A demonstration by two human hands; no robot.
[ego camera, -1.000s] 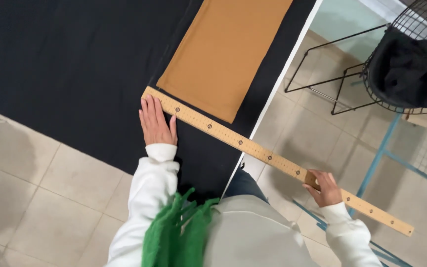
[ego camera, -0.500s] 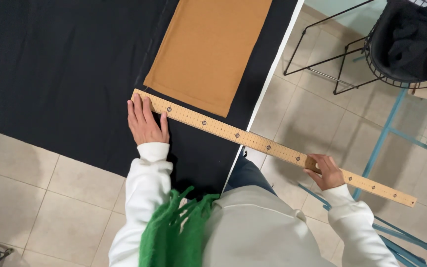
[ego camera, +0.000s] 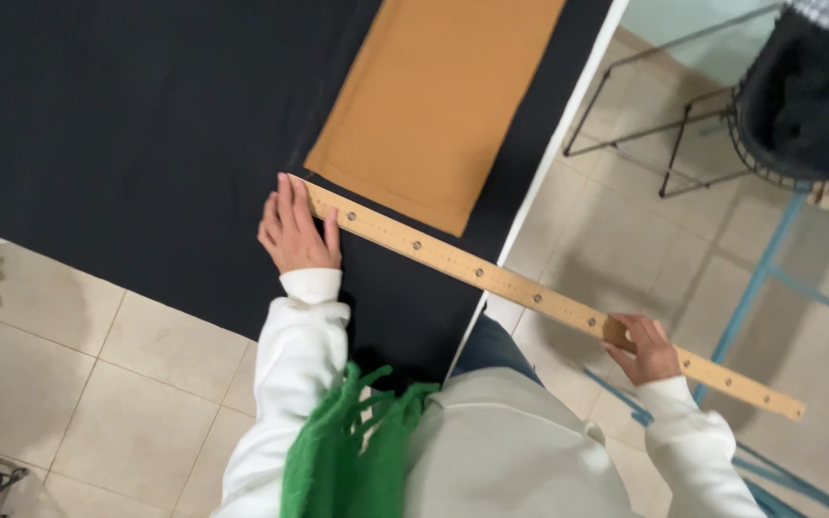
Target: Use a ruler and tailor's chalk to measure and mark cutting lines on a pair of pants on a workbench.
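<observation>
The long wooden ruler (ego camera: 530,293) lies slanting across the black cloth (ego camera: 127,125), just below the tan fabric piece (ego camera: 434,101); your left hand (ego camera: 297,230) presses flat at its ten o'clock end, fingers together, pinning it; your right hand (ego camera: 643,347) pinches it toward four o'clock, steadying the overhang.

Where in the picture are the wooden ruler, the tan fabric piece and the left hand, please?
wooden ruler (ego camera: 491,278), head view, mid-length.
tan fabric piece (ego camera: 438,101), head view, centre.
left hand (ego camera: 296,235), head view, back of hand.

One package: flat tan padded envelope (ego camera: 438,101), rectangular, lying on the black cloth (ego camera: 127,125) at 12 o'clock. No labels, signs or screens visible.
</observation>
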